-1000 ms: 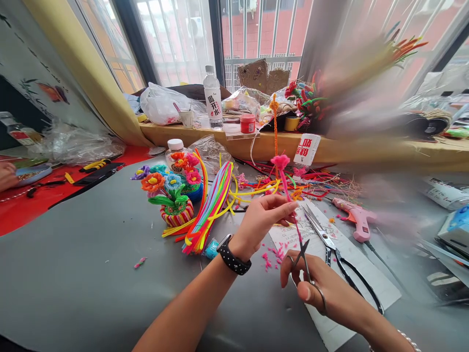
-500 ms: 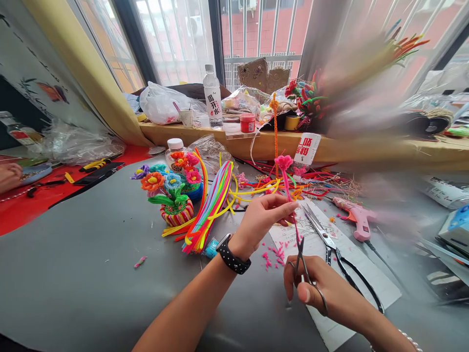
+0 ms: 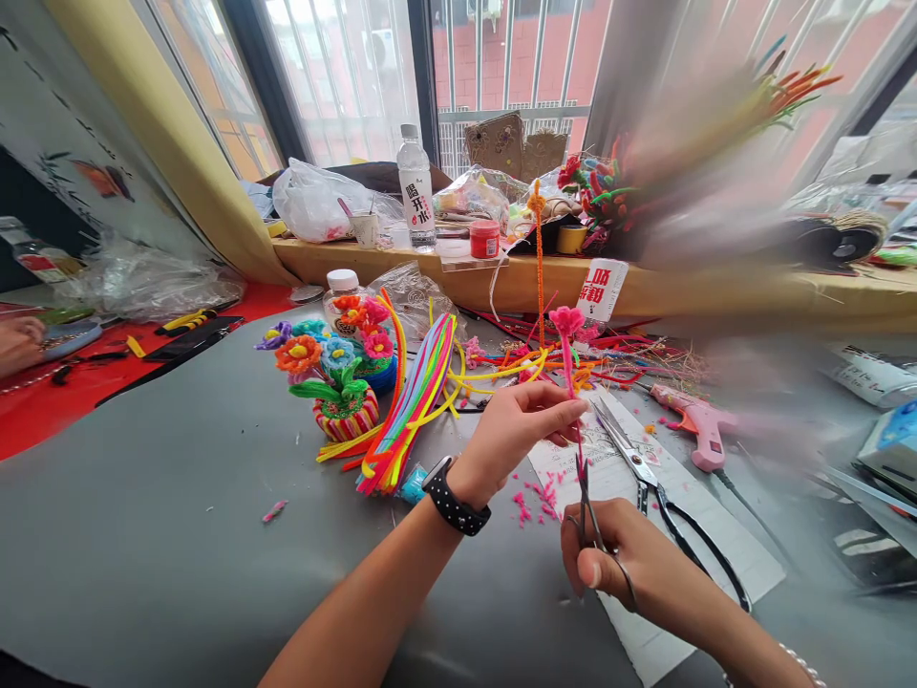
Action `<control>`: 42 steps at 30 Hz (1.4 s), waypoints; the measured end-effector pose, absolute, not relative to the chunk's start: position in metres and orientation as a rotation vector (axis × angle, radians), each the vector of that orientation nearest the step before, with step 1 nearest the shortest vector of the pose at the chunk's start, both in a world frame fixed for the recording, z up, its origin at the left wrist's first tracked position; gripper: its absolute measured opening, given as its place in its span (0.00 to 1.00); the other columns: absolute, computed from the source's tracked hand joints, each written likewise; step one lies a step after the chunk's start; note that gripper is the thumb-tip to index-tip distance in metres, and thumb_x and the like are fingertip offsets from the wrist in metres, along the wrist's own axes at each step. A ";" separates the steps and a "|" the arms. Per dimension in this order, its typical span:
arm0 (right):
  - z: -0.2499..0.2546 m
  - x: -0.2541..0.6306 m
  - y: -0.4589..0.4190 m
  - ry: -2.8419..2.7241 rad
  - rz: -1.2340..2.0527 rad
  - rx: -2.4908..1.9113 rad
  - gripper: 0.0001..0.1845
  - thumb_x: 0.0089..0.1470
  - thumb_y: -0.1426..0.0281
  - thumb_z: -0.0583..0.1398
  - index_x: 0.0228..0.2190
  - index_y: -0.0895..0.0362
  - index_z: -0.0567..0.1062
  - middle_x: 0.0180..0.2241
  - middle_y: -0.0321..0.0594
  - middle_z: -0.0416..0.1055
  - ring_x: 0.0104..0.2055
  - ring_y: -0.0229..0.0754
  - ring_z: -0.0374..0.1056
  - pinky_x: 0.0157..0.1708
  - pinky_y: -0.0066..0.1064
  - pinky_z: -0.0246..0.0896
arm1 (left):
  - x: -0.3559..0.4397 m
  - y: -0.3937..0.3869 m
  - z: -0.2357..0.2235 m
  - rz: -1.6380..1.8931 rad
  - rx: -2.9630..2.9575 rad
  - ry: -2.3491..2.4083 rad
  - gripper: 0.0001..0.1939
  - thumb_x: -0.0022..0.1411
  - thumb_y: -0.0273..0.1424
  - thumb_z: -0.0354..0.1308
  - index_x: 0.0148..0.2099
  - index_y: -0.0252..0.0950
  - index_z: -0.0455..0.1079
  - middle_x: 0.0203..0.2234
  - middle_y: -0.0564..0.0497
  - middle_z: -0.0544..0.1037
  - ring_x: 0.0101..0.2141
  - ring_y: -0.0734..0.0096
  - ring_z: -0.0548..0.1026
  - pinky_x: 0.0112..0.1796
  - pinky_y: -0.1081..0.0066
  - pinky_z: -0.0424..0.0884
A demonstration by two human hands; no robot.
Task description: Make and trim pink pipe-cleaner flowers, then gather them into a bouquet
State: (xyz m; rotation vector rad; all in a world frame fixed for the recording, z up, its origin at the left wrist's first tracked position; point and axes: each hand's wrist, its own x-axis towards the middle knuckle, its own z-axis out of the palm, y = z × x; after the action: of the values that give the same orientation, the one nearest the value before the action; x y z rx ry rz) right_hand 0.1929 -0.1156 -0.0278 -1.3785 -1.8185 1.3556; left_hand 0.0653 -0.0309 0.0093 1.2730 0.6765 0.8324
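Between its thumb and fingers my left hand (image 3: 534,413) pinches the stem of a pink pipe-cleaner flower (image 3: 566,323), whose bloom points up. Below that hand the stem hangs down thin and dark pink. My right hand (image 3: 620,554) has its fingers through the loops of small scissors (image 3: 587,511), and their tips lie around or beside the stem's lower part; I cannot tell which. Pink fuzz clippings (image 3: 548,495) are scattered beneath. Larger scissors with black handles (image 3: 641,468) rest on a white sheet of paper (image 3: 745,554) just behind my right hand.
A pot of pipe-cleaner flowers (image 3: 344,416) and a bundle of coloured pipe cleaners (image 3: 412,406) stand left of my hands. A pink glue gun (image 3: 698,425) lies to the right. Another person's hand (image 3: 20,344) shows at the far left. A bottle (image 3: 415,191) stands on the sill.
The pink flower has shifted slightly right and stands more upright. The small scissors' blades have drawn closer together at the stem, and my right hand has closed a little.
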 end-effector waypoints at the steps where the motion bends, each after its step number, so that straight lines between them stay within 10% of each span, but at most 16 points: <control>1: -0.028 0.193 -0.116 -1.811 1.359 -1.383 0.38 0.34 0.36 0.46 0.15 0.61 0.66 0.14 0.33 0.55 0.18 0.32 0.50 0.18 0.23 0.42 | 0.065 -0.031 0.009 0.835 1.272 0.676 0.11 0.46 0.35 0.60 0.28 0.31 0.69 0.20 0.54 0.69 0.22 0.81 0.67 0.26 0.78 0.63; 27: -0.037 0.194 -0.113 -1.766 1.227 -1.489 0.38 0.39 0.38 0.44 0.04 0.58 0.59 0.08 0.34 0.51 0.14 0.31 0.50 0.18 0.25 0.43 | 0.065 -0.030 0.013 0.894 1.147 0.660 0.09 0.49 0.33 0.58 0.29 0.30 0.69 0.21 0.52 0.70 0.22 0.81 0.67 0.26 0.79 0.64; 42: -0.032 0.195 -0.117 -1.854 1.361 -1.355 0.39 0.35 0.36 0.45 0.19 0.62 0.69 0.18 0.35 0.60 0.21 0.33 0.53 0.19 0.23 0.44 | 0.065 -0.030 0.011 0.854 1.178 0.665 0.10 0.49 0.35 0.57 0.31 0.31 0.71 0.23 0.51 0.71 0.24 0.80 0.68 0.28 0.77 0.64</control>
State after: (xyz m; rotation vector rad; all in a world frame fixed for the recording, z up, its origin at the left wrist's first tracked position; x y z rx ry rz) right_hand 0.1945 -0.1168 -0.0317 -1.3545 -1.8537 1.3610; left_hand 0.0648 -0.0295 0.0107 1.1782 0.6652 0.8542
